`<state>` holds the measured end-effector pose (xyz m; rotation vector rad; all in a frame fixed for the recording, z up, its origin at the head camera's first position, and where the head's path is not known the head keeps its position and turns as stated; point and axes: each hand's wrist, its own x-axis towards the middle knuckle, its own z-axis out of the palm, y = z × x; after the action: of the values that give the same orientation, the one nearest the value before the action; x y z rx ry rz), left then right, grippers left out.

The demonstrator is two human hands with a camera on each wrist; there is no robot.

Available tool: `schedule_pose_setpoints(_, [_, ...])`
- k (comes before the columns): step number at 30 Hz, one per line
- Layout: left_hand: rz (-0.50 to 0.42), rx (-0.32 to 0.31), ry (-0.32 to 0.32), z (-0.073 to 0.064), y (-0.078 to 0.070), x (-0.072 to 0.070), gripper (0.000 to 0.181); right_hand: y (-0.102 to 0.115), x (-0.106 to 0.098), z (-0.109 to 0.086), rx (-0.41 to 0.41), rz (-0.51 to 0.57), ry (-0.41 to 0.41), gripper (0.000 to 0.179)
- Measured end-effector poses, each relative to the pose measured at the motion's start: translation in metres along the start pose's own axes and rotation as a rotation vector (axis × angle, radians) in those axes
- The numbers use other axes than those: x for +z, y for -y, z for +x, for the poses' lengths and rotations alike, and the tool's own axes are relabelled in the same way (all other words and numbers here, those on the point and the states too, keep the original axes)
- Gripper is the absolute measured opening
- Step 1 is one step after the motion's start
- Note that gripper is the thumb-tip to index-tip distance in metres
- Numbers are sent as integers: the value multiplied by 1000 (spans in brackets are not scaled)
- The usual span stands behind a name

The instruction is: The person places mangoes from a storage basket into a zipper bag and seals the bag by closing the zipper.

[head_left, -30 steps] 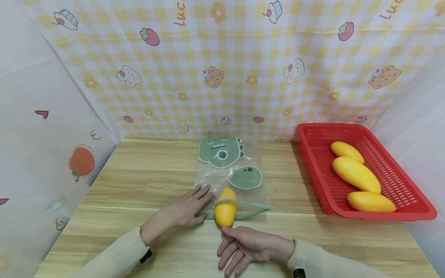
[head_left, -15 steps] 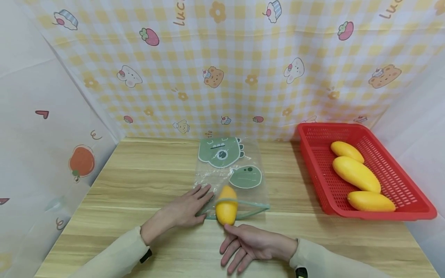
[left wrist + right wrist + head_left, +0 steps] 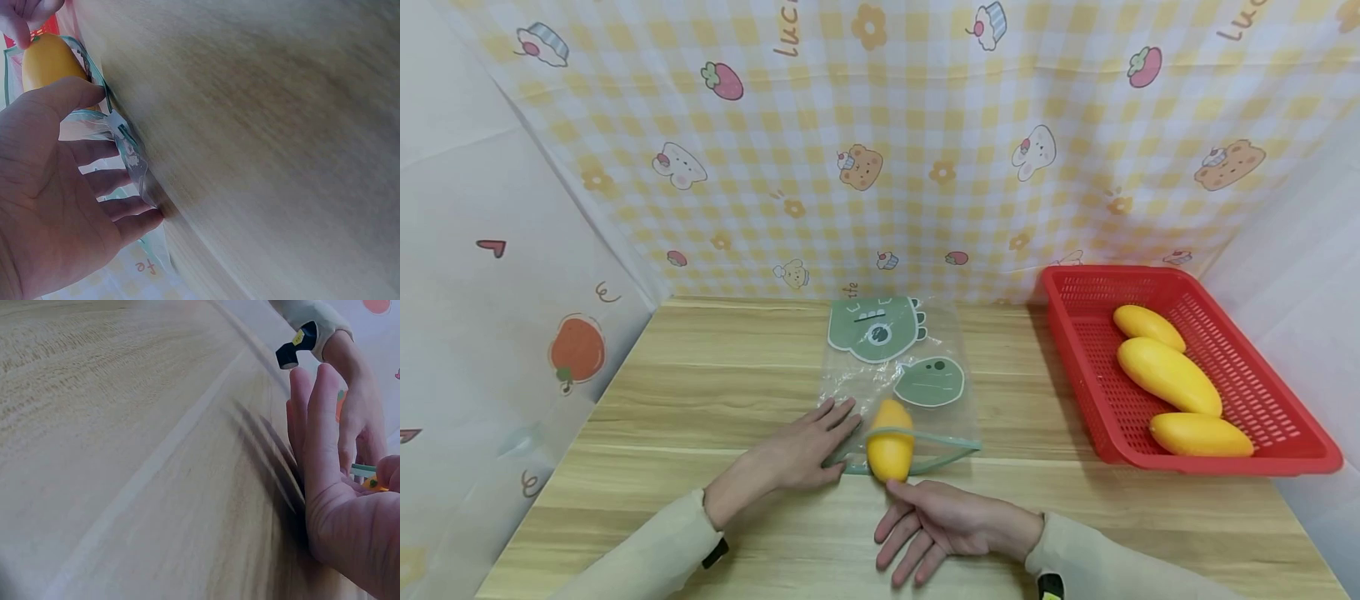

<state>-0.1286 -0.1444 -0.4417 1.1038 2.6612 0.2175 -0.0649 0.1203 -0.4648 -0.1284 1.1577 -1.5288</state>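
A clear zip bag (image 3: 861, 379) with green cartoon prints lies flat, its green-edged mouth toward me. Partway through that mouth sits a yellow mango (image 3: 891, 454); its far half is under the film and its near end sticks out. My left hand (image 3: 801, 450) rests with spread fingers on the bag's left edge by the mouth. In the left wrist view, the thumb and fingers (image 3: 147, 226) lie along the bag's edge. My right hand (image 3: 951, 521) touches the mango's near end with its thumb tip, the other fingers loosely extended, palm sideways.
A red mesh basket (image 3: 1078, 392) stands at the right of the wooden table (image 3: 700, 358). Inside it lie 3 yellow mangoes (image 3: 1168, 377). A checked cloth (image 3: 925, 125) hangs behind the table, and white sheeting (image 3: 467, 333) closes off the left side.
The mango has slid slightly away from me and a little right, deeper into the bag, with my right thumb following at its end. My left hand has stayed in place.
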Motion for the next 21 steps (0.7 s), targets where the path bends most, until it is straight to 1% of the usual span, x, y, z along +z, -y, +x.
schedule_pose_setpoints(7, [-1,-7,-2,0,0,0,70,2,-3,-2,-18,-3,-11,71])
schedule_pose_setpoints(21, [-6,-7,-8,-2,-1,0,71,4,-5,-1,-24,2,-1,72])
